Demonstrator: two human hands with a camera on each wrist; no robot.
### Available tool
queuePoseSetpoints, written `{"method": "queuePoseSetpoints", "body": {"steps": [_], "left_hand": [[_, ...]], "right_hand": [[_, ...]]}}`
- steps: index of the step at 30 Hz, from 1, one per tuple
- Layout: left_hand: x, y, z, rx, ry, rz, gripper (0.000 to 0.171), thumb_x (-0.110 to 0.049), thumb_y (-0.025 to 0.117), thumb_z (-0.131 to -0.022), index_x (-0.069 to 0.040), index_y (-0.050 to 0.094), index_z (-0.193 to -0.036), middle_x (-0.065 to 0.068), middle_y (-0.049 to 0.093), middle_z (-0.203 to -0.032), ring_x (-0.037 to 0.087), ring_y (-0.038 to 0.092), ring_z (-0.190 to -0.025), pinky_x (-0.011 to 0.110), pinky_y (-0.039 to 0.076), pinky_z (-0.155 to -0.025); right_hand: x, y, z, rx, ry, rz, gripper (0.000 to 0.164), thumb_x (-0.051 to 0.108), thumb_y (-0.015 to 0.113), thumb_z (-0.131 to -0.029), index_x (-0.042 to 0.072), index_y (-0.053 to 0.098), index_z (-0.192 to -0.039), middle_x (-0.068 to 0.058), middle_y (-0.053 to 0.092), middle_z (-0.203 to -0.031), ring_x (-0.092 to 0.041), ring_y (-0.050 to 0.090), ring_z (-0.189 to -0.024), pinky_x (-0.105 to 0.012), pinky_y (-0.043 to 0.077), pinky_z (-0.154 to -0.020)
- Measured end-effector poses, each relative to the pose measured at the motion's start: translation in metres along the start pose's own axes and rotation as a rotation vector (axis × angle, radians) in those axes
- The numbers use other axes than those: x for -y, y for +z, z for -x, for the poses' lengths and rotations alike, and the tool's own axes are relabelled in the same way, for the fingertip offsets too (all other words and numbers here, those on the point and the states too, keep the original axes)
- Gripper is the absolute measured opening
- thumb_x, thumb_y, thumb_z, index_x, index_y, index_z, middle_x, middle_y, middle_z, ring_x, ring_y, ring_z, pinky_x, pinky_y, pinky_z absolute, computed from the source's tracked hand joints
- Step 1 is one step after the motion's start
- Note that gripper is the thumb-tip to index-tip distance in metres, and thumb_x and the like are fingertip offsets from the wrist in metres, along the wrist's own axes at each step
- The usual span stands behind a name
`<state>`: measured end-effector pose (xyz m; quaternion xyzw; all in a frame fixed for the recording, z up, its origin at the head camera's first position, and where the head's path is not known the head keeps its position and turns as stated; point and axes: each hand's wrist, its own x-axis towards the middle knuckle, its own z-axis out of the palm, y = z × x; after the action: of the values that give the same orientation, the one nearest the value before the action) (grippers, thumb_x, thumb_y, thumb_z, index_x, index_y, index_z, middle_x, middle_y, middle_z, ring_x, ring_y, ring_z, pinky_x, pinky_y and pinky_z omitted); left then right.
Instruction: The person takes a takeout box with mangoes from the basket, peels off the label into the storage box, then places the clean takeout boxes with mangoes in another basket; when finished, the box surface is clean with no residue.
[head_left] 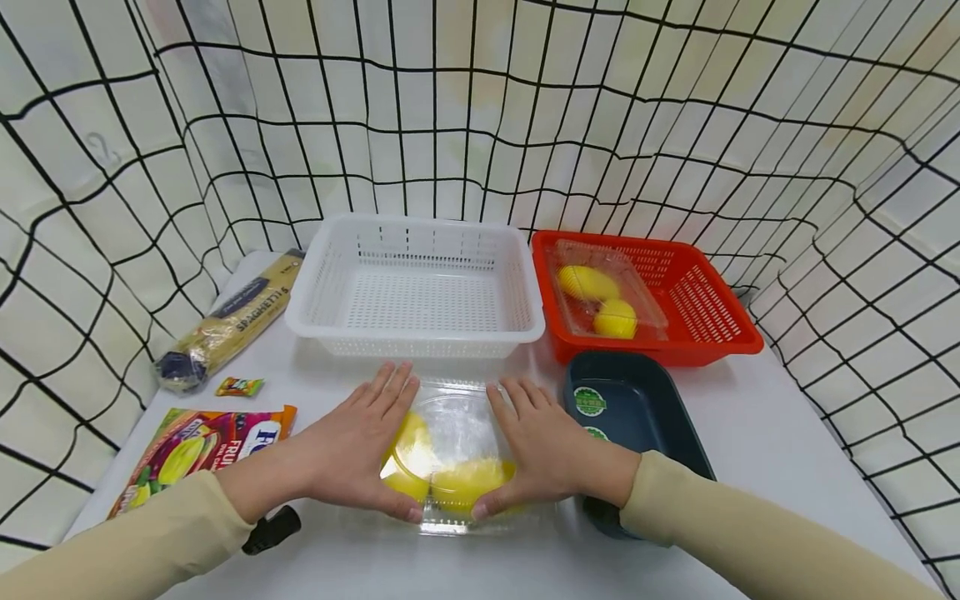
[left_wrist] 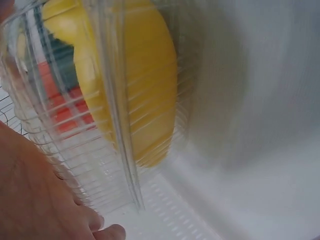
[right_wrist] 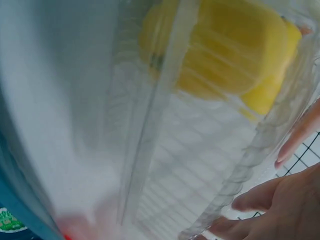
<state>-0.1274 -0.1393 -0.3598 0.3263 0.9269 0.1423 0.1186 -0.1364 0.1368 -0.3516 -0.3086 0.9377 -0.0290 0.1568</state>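
Note:
A clear plastic clamshell box (head_left: 457, 425) with yellow fruits (head_left: 467, 483) inside sits on the white table between both hands. My left hand (head_left: 360, 450) lies along the box's left side, fingers straight and pointing away, thumb toward the near edge. Mirroring it, my right hand (head_left: 543, 446) rests on the right side of the lid with its fingers extended. In the left wrist view, a long yellow fruit (left_wrist: 150, 85) shows through the ribbed wall. The right wrist view shows the lid seam (right_wrist: 145, 135) running along the box, with fingertips at its upper edge.
Behind the box stand a white basket (head_left: 416, 346) and a red basket (head_left: 720, 354) holding another fruit box (head_left: 645, 312). A dark green tray (head_left: 675, 417) is right. Leftward lie spaghetti (head_left: 240, 312), a small candy (head_left: 239, 387), a fruit-printed bag (head_left: 195, 450) and a black object (head_left: 272, 531). Black netting (head_left: 435, 129) surrounds the table.

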Motion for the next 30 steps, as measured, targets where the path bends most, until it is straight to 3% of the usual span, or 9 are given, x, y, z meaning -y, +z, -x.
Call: {"method": "queuePoseSetpoints", "body": {"steps": [4, 9, 16, 19, 23, 30], "left_hand": [[-0.001, 0.003, 0.003, -0.02, 0.037, 0.014, 0.137, -0.084, 0.065, -0.073, 0.009, 0.014, -0.16, 0.026, 0.0, -0.17, 0.049, 0.004, -0.157, 0.067, 0.021, -0.123], [-0.007, 0.009, 0.009, -0.05, 0.014, 0.037, 0.13, -0.077, 0.068, -0.078, 0.007, 0.015, -0.16, 0.025, 0.003, -0.171, 0.046, 0.008, -0.158, 0.067, 0.024, -0.121], [-0.03, 0.028, 0.016, -0.218, -0.15, 0.075, 0.127, -0.08, 0.064, -0.079, 0.013, 0.025, -0.156, 0.031, 0.024, -0.165, 0.046, 0.035, -0.15, 0.063, 0.042, -0.112], [-0.035, 0.035, 0.014, -0.281, -0.195, 0.082, 0.127, -0.079, 0.068, -0.078, 0.014, 0.027, -0.154, 0.034, 0.028, -0.162, 0.047, 0.04, -0.146, 0.06, 0.046, -0.109], [-0.032, 0.039, 0.011, -0.3, -0.178, 0.091, 0.127, -0.076, 0.071, -0.077, 0.015, 0.027, -0.154, 0.035, 0.03, -0.161, 0.048, 0.041, -0.145, 0.06, 0.048, -0.107], [-0.014, 0.033, 0.005, -0.228, -0.118, 0.158, 0.133, -0.082, 0.066, -0.077, 0.012, 0.019, -0.158, 0.031, 0.025, -0.164, 0.046, 0.038, -0.147, 0.058, 0.046, -0.111]], "right_hand": [[0.005, 0.002, 0.005, -0.007, 0.04, 0.012, 0.131, 0.088, 0.065, -0.068, 0.006, 0.025, -0.162, -0.019, 0.029, -0.166, -0.041, 0.031, -0.151, -0.06, 0.03, -0.123], [0.013, 0.007, 0.013, -0.035, 0.114, 0.027, 0.131, 0.092, 0.059, -0.068, 0.005, 0.029, -0.161, -0.02, 0.036, -0.163, -0.041, 0.038, -0.146, -0.059, 0.037, -0.119], [0.029, 0.015, 0.022, -0.103, 0.233, 0.037, 0.128, 0.095, 0.052, -0.07, 0.001, 0.038, -0.156, -0.026, 0.045, -0.152, -0.044, 0.048, -0.135, -0.06, 0.046, -0.111], [0.033, 0.016, 0.023, -0.098, 0.244, 0.066, 0.126, 0.095, 0.049, -0.072, 0.002, 0.038, -0.156, -0.028, 0.045, -0.151, -0.047, 0.049, -0.133, -0.061, 0.046, -0.109], [0.026, 0.011, 0.026, -0.04, 0.189, 0.042, 0.127, 0.094, 0.053, -0.071, 0.005, 0.033, -0.159, -0.028, 0.042, -0.154, -0.047, 0.045, -0.137, -0.063, 0.045, -0.11], [-0.016, -0.006, 0.023, 0.103, -0.024, -0.218, 0.136, 0.068, 0.084, -0.067, 0.013, 0.009, -0.166, -0.014, 0.023, -0.167, -0.034, 0.038, -0.145, -0.056, 0.044, -0.115]]}}
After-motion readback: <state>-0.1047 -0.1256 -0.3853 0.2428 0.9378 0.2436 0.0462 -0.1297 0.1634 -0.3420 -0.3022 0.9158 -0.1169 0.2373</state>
